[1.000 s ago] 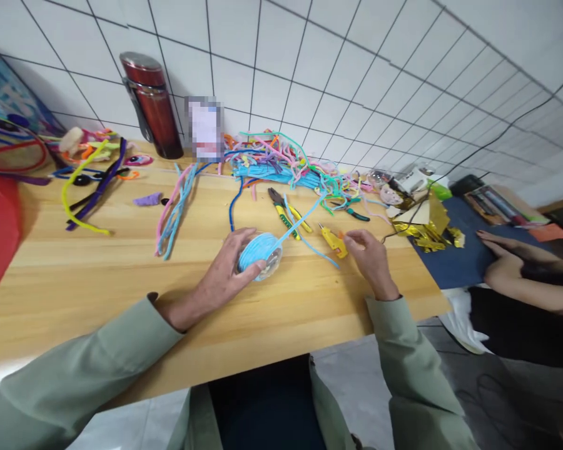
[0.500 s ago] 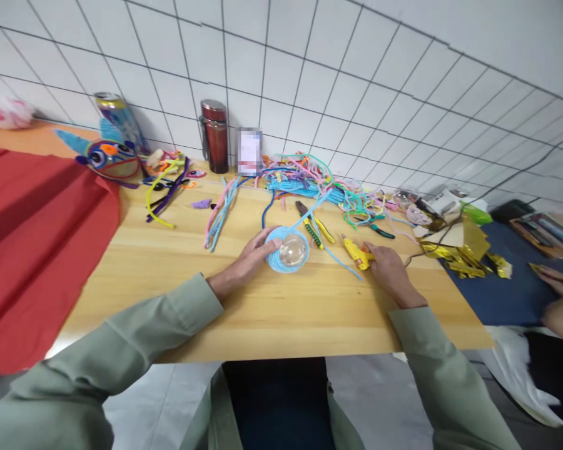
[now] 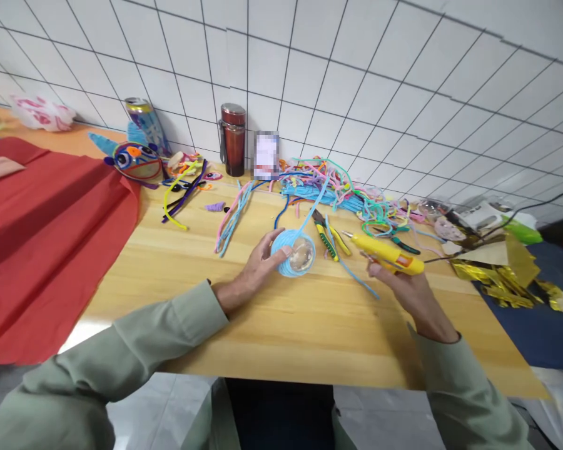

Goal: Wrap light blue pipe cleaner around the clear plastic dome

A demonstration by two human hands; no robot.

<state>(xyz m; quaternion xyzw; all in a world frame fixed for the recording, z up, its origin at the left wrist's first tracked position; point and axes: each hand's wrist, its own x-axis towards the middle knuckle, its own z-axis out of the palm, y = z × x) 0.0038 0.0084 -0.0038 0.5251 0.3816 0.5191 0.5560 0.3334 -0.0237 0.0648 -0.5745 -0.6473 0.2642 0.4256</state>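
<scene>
My left hand (image 3: 258, 269) is closed on a clear ball (image 3: 302, 255) with light blue pipe cleaner (image 3: 285, 265) coiled round its left side; one blue end sticks up and away from it. In my right hand (image 3: 406, 290) is a yellow glue gun (image 3: 387, 252), raised above the table, its nozzle pointing left toward the ball but apart from it. Green-and-yellow pliers (image 3: 326, 237) lie between the ball and the nozzle, beside a loose blue strand (image 3: 359, 280).
Along the wall stand a red-brown flask (image 3: 234, 140), a phone (image 3: 266, 156) and a can (image 3: 146, 124). Heaped pipe cleaners (image 3: 328, 194) lie behind the ball. A decorated fish-like ball (image 3: 136, 161) sits left, gold foil (image 3: 507, 287) right.
My right hand has lifted the glue gun off the table and turned it more sideways. The view has shifted right-to-left, so things appear further right. My left hand still holds the ball.
</scene>
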